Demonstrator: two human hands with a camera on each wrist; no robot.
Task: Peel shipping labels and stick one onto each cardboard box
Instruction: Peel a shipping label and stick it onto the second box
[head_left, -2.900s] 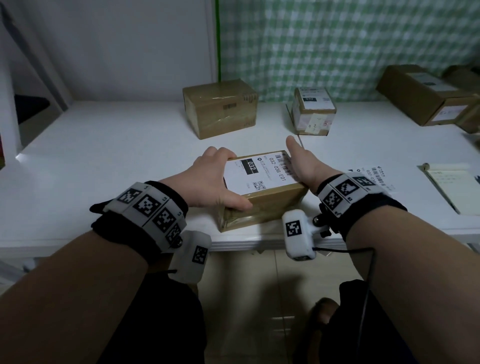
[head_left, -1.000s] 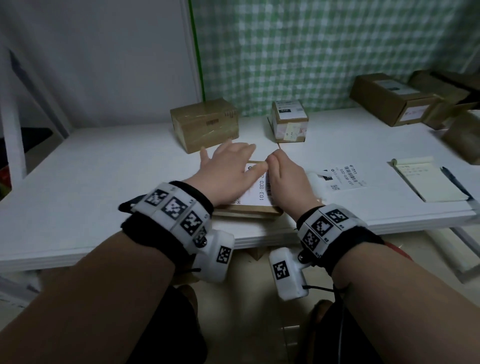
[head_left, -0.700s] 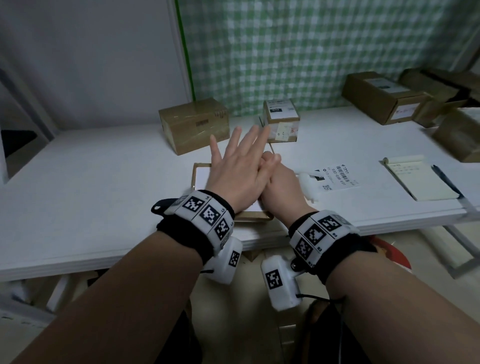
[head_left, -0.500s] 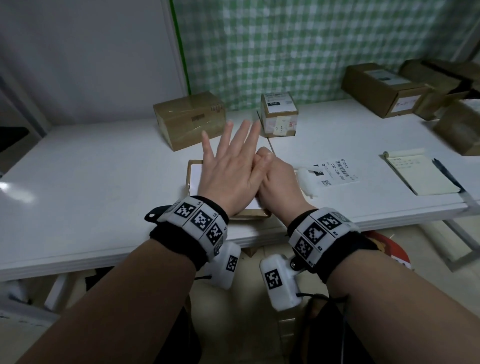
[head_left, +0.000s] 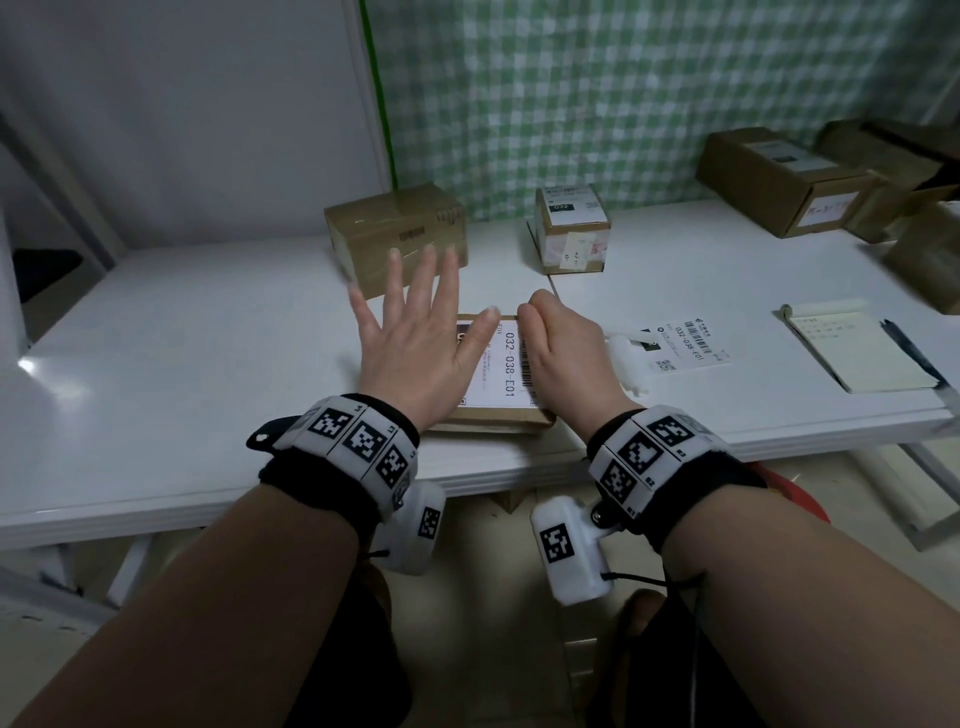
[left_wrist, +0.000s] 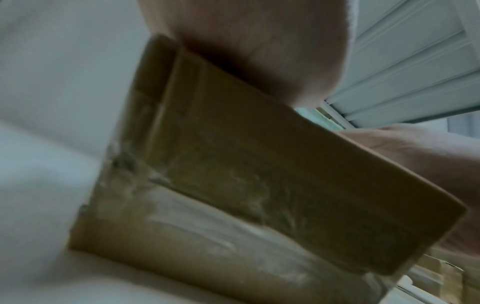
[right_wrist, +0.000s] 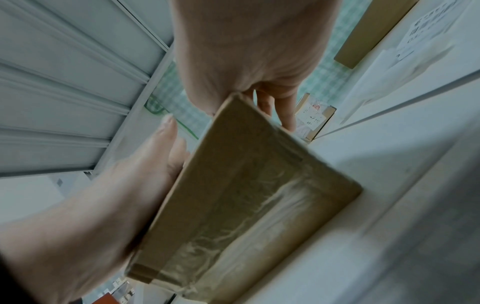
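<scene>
A: Cardboard under both your hands: the flat box (head_left: 493, 415) lies at the near edge of the white desk (head_left: 182, 364), its shipping label (head_left: 498, 364) face up on top.

B: And your left hand (head_left: 415, 353)?

A: Your left hand lies flat on the label's left part, fingers spread and straight. Your right hand (head_left: 561, 353) rests on the right part, fingers curled under; whether they pinch anything, I cannot tell.

B: What else is on your desk?

A: A taped brown box (head_left: 395, 234) and a small labelled box (head_left: 571, 228) farther back, a loose label sheet (head_left: 685, 343) just right of your right hand, then a notepad (head_left: 852, 348).
</scene>
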